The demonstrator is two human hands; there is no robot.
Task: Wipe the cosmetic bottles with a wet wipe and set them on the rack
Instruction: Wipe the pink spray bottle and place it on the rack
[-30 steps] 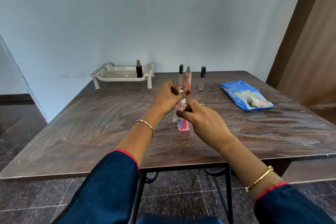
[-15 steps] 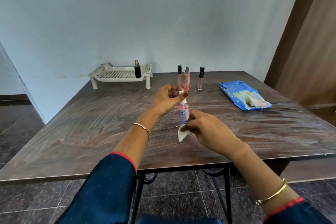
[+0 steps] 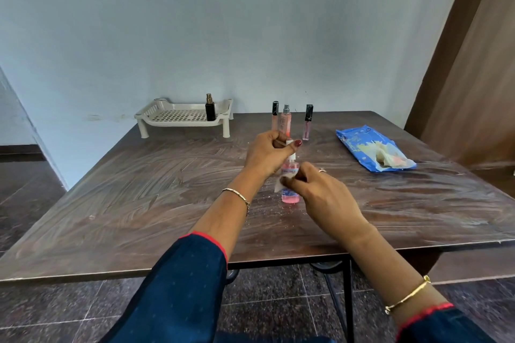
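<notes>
Pink bottle [image 3: 290,198] upright near middle of table [image 3: 139,203], base looks to be on the wood. Left hand [image 3: 267,156] pinching white pump top, fingers [image 3: 297,143] clenched round it from above. Right hand [image 3: 326,198] at bottle's mid-body, fingers [image 3: 289,181] grasping white wet wipe [image 3: 278,188] and pressing it vs. the label; wipe corner poking out on left side of bottle. Rt hand a bit blurred.

White rack [image 3: 182,117] at far-left of table by wall, w/ one dark bottle [image 3: 210,111] standing upright on its perforated deck, right side. Three slim bottles in a row behind the hands, far side of table: black-capped tube [image 3: 275,115], peach spray bottle [image 3: 286,120], pink gloss tube [image 3: 307,122] – all upright, first two just beside each other, third slightly apart.

Blue wipes pack [image 3: 370,147] lying flat at right, flap open, well apart from bottles. Bangle on each wrist, dark blue sleeves w/ red trim.
</notes>
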